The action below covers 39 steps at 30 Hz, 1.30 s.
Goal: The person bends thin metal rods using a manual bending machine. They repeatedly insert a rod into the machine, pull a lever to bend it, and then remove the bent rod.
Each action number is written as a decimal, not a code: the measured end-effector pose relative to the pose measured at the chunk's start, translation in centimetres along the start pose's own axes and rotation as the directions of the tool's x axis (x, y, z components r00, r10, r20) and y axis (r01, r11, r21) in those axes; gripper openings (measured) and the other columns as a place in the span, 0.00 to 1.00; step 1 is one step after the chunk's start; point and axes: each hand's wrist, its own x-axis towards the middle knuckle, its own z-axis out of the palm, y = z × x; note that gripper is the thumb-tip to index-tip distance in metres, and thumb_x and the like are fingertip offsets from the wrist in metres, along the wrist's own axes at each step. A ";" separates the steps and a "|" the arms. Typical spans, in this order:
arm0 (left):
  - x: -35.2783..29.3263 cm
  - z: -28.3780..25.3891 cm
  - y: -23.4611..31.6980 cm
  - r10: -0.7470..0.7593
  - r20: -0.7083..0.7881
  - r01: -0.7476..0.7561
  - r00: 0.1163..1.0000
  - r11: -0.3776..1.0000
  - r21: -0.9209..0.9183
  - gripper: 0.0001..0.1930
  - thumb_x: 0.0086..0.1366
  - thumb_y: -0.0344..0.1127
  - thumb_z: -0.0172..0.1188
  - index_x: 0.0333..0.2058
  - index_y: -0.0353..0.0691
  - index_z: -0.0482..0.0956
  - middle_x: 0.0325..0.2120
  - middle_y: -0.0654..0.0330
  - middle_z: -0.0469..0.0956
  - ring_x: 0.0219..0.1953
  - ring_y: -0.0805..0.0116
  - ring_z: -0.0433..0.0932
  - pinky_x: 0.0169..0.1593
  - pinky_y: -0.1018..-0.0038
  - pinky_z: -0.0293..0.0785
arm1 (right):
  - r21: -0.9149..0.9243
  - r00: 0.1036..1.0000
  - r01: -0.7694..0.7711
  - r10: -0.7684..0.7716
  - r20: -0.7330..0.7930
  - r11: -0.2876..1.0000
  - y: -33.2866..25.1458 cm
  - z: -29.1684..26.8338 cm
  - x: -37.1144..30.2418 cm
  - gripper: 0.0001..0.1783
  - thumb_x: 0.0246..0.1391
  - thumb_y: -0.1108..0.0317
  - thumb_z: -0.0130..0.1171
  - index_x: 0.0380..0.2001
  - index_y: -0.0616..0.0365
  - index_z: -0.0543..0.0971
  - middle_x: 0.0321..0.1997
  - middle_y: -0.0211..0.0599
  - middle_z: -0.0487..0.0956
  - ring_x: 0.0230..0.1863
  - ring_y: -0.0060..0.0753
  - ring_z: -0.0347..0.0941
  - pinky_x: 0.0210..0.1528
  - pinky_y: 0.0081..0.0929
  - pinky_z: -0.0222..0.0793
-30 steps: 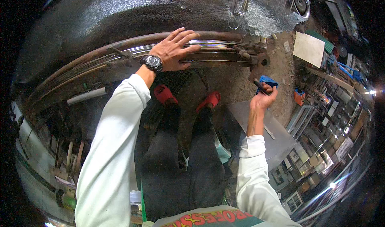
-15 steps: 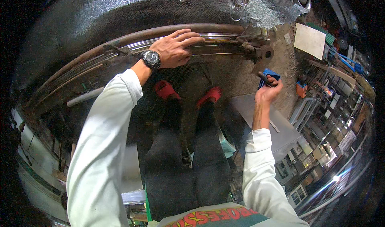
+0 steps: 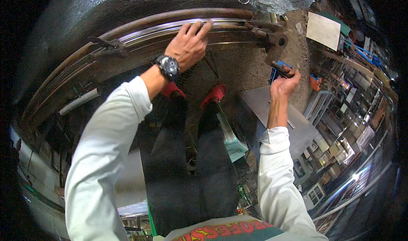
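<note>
My left hand (image 3: pixel 188 45), with a black wristwatch (image 3: pixel 167 66) on the wrist, rests palm-down on a bundle of shiny curved metal wires (image 3: pixel 161 27) that runs along a long rusty metal rail (image 3: pixel 127 49). Its fingertips lie over the wires. My right hand (image 3: pixel 284 84) is raised near the rail's right end and is closed around a tool with blue and black handles (image 3: pixel 278 71). A rusty bracket with a round hole (image 3: pixel 277 45) sits just above that tool.
My red shoes (image 3: pixel 214 94) stand on a dirt floor below the rail. A grey metal sheet (image 3: pixel 276 122) lies at my right. A pale board (image 3: pixel 324 29) lies at the upper right. Shelves with clutter fill the right side. A white pipe (image 3: pixel 78 102) lies at left.
Both hands sit higher in the picture than a second ago. The right hand with the blue-handled tool has come closer to the rail's right-end bracket. The left hand stays on the wires.
</note>
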 end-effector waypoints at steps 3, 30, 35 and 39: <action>1.1 0.4 -2.4 0.110 0.025 -0.109 0.994 0.994 -0.018 0.17 0.61 0.43 0.59 0.39 0.36 0.84 0.61 0.50 0.69 0.63 0.56 0.68 0.68 0.57 0.62 | -0.018 1.000 0.008 -0.007 0.025 1.000 0.0 -0.4 0.9 0.16 0.64 0.63 0.52 0.22 0.52 0.66 0.22 0.33 0.70 0.37 0.36 0.71 0.55 0.39 0.65; 2.5 1.4 -5.3 0.244 -0.014 -0.223 0.970 0.861 -0.456 0.23 0.60 0.32 0.63 0.55 0.44 0.75 0.68 0.54 0.63 0.72 0.54 0.57 0.77 0.51 0.50 | 0.097 0.973 -0.102 0.119 -0.198 0.990 -0.4 2.5 -1.5 0.14 0.62 0.63 0.49 0.22 0.48 0.63 0.24 0.30 0.67 0.34 0.37 0.70 0.52 0.40 0.67; 2.8 0.9 -5.1 0.220 0.018 -0.184 0.975 0.856 -0.484 0.28 0.57 0.34 0.66 0.58 0.47 0.74 0.68 0.55 0.63 0.74 0.52 0.55 0.77 0.51 0.47 | 0.123 0.948 -0.133 0.163 -0.272 0.983 -0.8 4.2 -2.8 0.17 0.63 0.62 0.49 0.20 0.49 0.62 0.23 0.33 0.68 0.39 0.38 0.71 0.58 0.39 0.65; 3.0 0.9 -4.8 0.240 0.050 -0.187 0.970 0.857 -0.480 0.28 0.57 0.32 0.67 0.58 0.47 0.74 0.69 0.55 0.63 0.74 0.52 0.54 0.77 0.51 0.47 | 0.115 0.954 -0.143 0.168 -0.250 0.983 -0.9 3.8 -3.1 0.16 0.64 0.62 0.49 0.21 0.49 0.64 0.24 0.32 0.70 0.41 0.37 0.71 0.59 0.39 0.63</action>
